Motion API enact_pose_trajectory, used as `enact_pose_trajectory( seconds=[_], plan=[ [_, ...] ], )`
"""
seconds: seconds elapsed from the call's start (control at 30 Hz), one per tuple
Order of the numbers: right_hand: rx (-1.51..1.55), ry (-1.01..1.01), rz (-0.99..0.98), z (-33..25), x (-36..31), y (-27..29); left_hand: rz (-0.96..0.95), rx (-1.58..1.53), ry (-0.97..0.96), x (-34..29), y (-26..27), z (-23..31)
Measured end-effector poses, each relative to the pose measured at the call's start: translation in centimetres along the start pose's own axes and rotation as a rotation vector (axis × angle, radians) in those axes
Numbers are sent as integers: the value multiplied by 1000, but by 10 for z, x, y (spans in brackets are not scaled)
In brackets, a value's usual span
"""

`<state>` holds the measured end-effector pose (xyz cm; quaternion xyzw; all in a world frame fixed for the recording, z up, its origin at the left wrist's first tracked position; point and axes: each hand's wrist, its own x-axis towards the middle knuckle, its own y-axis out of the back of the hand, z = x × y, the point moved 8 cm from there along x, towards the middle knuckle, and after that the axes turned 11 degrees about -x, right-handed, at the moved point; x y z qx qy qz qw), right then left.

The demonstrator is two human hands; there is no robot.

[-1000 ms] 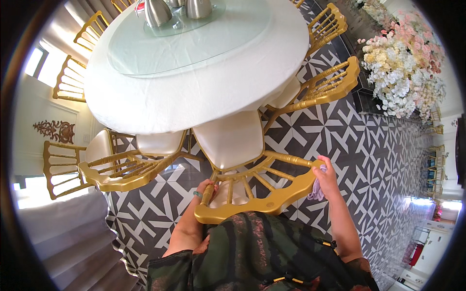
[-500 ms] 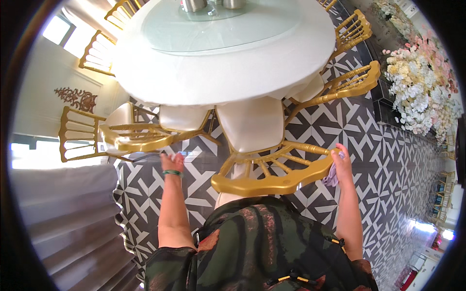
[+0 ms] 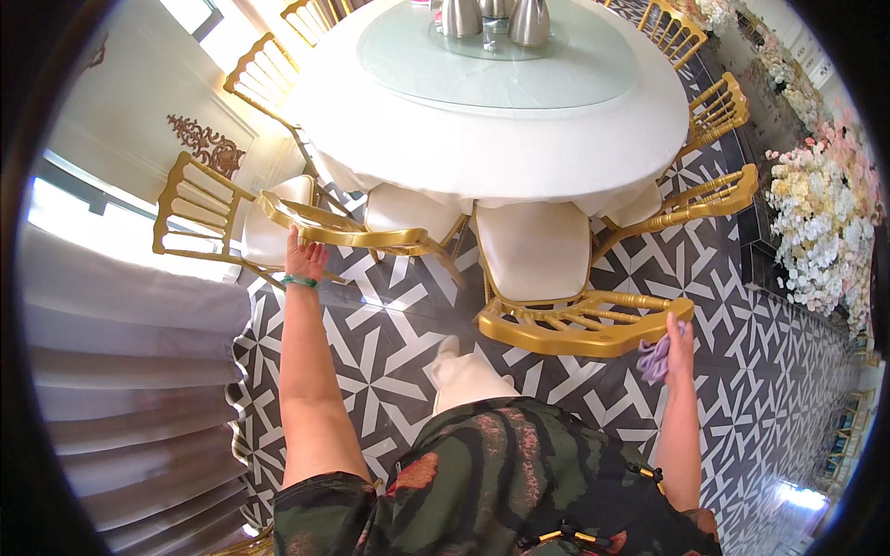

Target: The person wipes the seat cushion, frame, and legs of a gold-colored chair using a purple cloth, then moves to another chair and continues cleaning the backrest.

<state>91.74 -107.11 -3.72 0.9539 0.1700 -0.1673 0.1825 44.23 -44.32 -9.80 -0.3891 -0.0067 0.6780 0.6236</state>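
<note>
My left hand (image 3: 304,257) is stretched forward, palm partly up and fingers extended, with a green band at the wrist. Its fingertips meet the lower edge of the top rail of a gold chair (image 3: 357,233) on the left, whose cream seat is tucked under the table. In my right hand (image 3: 681,350) is a crumpled purple cloth (image 3: 654,360). That hand is at the right end of the curved top rail of a second gold chair (image 3: 584,339), right in front of me. This chair has a cream padded seat (image 3: 532,250).
A round table (image 3: 482,153) with a white cloth carries a glass turntable (image 3: 501,83) and metal pots (image 3: 530,23). More gold chairs (image 3: 199,218) ring it. Grey curtains (image 3: 139,371) hang at left; a flower arrangement (image 3: 816,218) stands at right. The floor is patterned tile.
My left hand has reached forward from above the floor to the left chair's top rail. My right hand stays by the front chair's rail end with the cloth. The whole view has shifted.
</note>
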Motion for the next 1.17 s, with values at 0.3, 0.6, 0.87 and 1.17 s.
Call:
enact_pose_trajectory(
  seconds=[0.3, 0.6, 0.87, 1.17],
  plan=[
    [520, -327, -174, 6, -104, -132, -295, 11, 195, 65, -23, 20],
    [518, -362, 16, 18, -113, -162, -308, -109, 262, 72, -31, 6],
    [581, -397, 46, 3, -129, -197, -129, -29, 219, 43, 19, 34],
    [612, -486, 103, 23, -148, -235, -139, 33, 225, 51, 52, 67]
  ],
)
